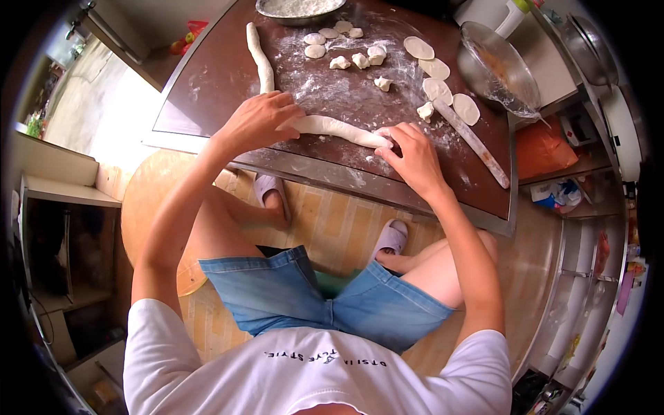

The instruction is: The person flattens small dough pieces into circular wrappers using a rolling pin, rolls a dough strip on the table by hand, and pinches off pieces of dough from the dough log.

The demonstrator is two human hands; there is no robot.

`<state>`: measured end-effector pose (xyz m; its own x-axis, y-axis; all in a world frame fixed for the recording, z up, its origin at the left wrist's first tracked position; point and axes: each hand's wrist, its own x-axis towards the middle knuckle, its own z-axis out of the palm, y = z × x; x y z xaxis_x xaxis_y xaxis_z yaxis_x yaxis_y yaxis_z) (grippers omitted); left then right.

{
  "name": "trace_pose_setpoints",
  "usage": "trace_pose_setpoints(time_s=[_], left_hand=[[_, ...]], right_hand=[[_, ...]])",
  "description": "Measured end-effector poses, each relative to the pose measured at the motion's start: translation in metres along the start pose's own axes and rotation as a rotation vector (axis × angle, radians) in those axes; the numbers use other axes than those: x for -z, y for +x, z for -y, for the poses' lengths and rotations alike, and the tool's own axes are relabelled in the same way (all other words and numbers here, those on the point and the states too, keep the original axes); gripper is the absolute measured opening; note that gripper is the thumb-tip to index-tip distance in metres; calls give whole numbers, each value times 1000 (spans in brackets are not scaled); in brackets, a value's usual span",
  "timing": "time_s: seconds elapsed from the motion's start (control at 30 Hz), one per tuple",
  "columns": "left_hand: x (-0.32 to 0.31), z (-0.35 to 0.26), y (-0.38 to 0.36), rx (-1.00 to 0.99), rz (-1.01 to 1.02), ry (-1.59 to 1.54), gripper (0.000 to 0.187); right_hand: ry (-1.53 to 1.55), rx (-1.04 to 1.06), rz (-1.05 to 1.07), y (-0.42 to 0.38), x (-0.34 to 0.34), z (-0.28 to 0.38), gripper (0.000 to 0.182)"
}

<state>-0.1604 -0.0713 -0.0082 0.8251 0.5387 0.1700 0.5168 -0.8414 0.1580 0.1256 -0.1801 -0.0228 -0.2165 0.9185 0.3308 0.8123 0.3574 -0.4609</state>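
A long rope of dough lies near the front edge of the floured table. My left hand curls over its left part, fingers closed on it. At the right end my right hand grips the dough between thumb and fingers. Another length of dough runs from beside my left hand toward the back; my hand hides whether the two join. Right of my right hand lies a floury rolling pin. Several small dough lumps and flattened round wrappers sit farther back.
A metal bowl of flour stands at the back edge. On the right is a large steel bowl with plastic film and orange-brown contents. Shelves with bags line the right side. A round wooden stool top is at the left.
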Motion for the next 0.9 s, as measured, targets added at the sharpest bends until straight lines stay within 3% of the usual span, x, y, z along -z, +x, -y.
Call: trace_pose_setpoints(time_s=[0.03,0.13,0.2,0.3,0.4,0.57,0.77,0.9], left_hand=[[9,-8,-4,44,29,19,39],[-2,-47,17,-51,-319,-117,43],[-32,-58,41,-107,-245,-165,40],[-44,-71,61,22,-208,-332,34],[-37,-88,63,225,-192,-306,29],[-35,-98,65,320,-217,-130,26],[-44,-98,73,329,-401,-250,21],[-41,-102,71,281,-425,-174,19]], right_hand=[[85,-35,-10,1,1,6,25],[332,-107,-25,10,-3,20,17],[403,-113,-49,16,1,29,19],[324,-92,-126,18,12,32,20],[576,-286,-203,14,3,37,20],[552,-357,-295,16,-6,38,25],[122,-47,-415,17,-12,45,27],[290,-233,-298,15,-6,45,24]])
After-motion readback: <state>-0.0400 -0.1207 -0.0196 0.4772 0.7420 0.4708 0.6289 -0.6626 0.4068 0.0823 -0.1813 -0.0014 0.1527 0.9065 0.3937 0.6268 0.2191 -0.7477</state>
